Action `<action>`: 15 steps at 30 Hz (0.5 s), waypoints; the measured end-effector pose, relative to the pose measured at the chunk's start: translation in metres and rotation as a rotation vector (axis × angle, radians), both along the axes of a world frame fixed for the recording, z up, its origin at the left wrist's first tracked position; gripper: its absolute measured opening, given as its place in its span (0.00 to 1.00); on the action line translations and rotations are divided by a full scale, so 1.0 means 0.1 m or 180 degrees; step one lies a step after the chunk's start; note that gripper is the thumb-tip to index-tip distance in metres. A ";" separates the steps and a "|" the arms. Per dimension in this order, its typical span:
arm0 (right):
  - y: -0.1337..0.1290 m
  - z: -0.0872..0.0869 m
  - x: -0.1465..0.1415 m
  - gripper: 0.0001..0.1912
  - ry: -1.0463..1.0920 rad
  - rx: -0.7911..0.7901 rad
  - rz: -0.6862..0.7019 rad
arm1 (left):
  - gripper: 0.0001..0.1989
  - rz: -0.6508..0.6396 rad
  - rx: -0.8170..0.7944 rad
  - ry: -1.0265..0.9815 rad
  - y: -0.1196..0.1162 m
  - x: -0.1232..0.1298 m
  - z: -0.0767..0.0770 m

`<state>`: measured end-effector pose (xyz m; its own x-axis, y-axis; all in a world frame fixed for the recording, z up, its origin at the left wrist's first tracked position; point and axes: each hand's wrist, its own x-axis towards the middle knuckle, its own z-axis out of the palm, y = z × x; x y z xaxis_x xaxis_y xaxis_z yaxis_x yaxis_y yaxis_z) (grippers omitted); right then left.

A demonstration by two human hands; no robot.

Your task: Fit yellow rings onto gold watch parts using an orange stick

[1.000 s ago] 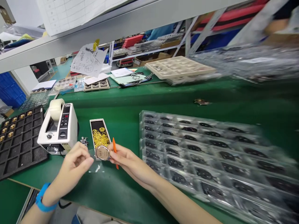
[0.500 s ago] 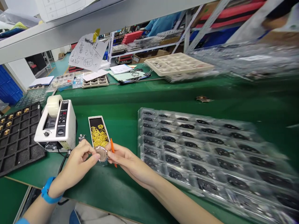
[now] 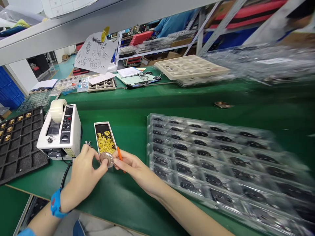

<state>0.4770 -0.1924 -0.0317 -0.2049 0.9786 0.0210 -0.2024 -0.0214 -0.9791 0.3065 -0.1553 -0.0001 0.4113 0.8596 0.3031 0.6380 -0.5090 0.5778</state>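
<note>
A round, shiny metal piece that looks like a watch case (image 3: 110, 160) is held between both hands, over the near end of a narrow white box. My left hand (image 3: 86, 167) is closed on its left side, thumb lying across the face and fingers partly hidden behind it. My right hand (image 3: 128, 164) pinches its right edge, and an orange stick-like tool (image 3: 119, 154) is tucked between the same fingers, pointing up. Yellow rings (image 3: 105, 141) lie heaped in the white box (image 3: 112, 132) just beyond. A blue band (image 3: 56, 204) circles my left wrist.
A white tape dispenser (image 3: 60, 131) stands at left, beside a black compartment tray (image 3: 23, 144) with several gold round parts. Clear plastic trays (image 3: 197, 157) of black parts cover the right side. A grey shelf beam (image 3: 103, 23) crosses overhead; a beige tray (image 3: 189, 67) sits behind.
My left thumb has moved right, from the edge of the watch case onto its face. The right hand keeps its pinch. The whole view has shifted slightly.
</note>
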 end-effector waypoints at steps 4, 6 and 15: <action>0.01 0.02 0.02 0.25 -0.0157 -0.0045 -0.0081 | 0.01 0.0162 0.1092 -0.0377 0.04 -0.08 -0.01; 0.00 0.03 0.00 0.26 -0.0099 -0.0068 0.0009 | 0.05 -0.0311 0.1144 -0.0668 0.03 -0.09 -0.02; -0.39 -0.03 -0.24 0.28 0.1038 -0.0708 0.1259 | 0.20 -0.1774 0.1165 -0.0898 -0.33 -0.13 0.11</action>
